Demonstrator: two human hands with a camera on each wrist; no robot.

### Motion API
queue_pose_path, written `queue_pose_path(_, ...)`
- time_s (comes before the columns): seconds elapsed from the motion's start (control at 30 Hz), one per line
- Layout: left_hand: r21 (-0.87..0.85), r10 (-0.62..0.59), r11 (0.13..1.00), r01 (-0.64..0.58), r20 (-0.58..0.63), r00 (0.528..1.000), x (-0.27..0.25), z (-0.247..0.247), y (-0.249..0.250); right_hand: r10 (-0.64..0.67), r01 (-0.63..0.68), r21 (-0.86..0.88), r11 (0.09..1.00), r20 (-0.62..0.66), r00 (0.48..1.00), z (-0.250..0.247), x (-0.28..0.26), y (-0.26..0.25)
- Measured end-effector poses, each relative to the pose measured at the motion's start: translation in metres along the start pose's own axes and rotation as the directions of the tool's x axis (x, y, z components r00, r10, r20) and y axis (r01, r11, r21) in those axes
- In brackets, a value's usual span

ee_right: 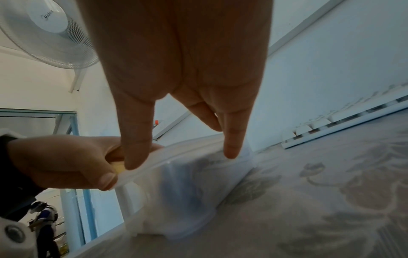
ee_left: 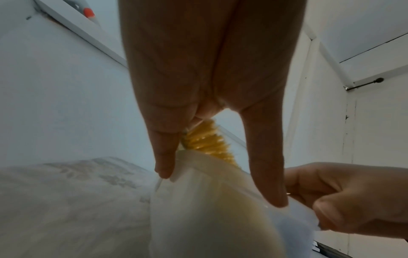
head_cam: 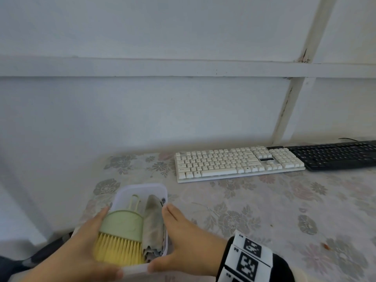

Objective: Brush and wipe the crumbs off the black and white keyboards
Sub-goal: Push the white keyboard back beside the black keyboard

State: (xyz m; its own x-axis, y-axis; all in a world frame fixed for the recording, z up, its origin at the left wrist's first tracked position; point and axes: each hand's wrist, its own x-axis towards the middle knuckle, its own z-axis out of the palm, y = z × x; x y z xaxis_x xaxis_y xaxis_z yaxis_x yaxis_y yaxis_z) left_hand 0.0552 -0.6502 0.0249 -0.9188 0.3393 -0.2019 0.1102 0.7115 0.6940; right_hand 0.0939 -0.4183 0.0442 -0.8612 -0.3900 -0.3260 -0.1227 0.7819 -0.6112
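Holding one tray (head_cam: 140,189), two hands (head_cam: 79,247), two keyboards (head_cam: 238,162)

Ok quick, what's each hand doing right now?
Left hand: grips the container by its left side.
Right hand: grips its right side.

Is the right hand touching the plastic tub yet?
Touching. The right wrist view shows the right hand with thumb and fingertip pressed on the plastic tub rim; the head view shows it clasping the tub's right side.

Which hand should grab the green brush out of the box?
Probably the left hand: it holds the box on the side where the brush lies. The right hand grips the cloth side, farther away.
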Motion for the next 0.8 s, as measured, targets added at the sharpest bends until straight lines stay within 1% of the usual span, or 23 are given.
queue_pose_path(0.07, -0.016, 0.003, 1.000, -0.002, 0.054, 0.999, -0.001, 0.000, 0.014, -0.007, 0.007, -0.012, 1.000, -0.032, 0.999, -0.002, 0.006, 0.003)
queue_pose_path(0.17, -0.045, 0.029, 0.999, -0.026, 0.049, 0.998, 0.009, -0.002, 0.027, -0.012, 0.012, -0.007, 1.000, -0.090, 0.996, -0.010, 0.015, 0.006)
queue_pose_path(0.23, -0.108, 0.044, 0.993, -0.044, -0.004, 0.999, 0.015, -0.003, 0.040, 0.003, -0.001, 0.014, 1.000, -0.124, 0.992, -0.017, 0.023, 0.009)
queue_pose_path(0.3, -0.122, 0.073, 0.990, -0.076, -0.029, 0.997, 0.028, -0.002, 0.043, 0.028, -0.025, 0.021, 0.999, -0.141, 0.990, -0.023, 0.032, 0.015)
queue_pose_path(0.4, -0.160, 0.048, 0.986, -0.051, -0.020, 0.999, 0.048, -0.002, 0.040, 0.036, -0.031, 0.033, 0.999, -0.171, 0.985, -0.032, 0.048, 0.023)
queue_pose_path(0.5, -0.153, 0.054, 0.987, -0.057, -0.026, 0.998, 0.065, -0.006, 0.040, 0.037, -0.022, 0.072, 0.997, -0.204, 0.978, -0.040, 0.062, 0.028)
queue_pose_path(0.63, -0.182, 0.036, 0.983, -0.036, -0.003, 0.999, 0.088, -0.011, 0.038, 0.035, -0.016, 0.082, 0.997, -0.240, 0.970, -0.049, 0.078, 0.034)
queue_pose_path(0.8, -0.204, 0.024, 0.979, -0.030, -0.032, 0.999, 0.110, -0.016, 0.037, 0.036, -0.013, 0.093, 0.996, -0.259, 0.965, -0.059, 0.089, 0.035)
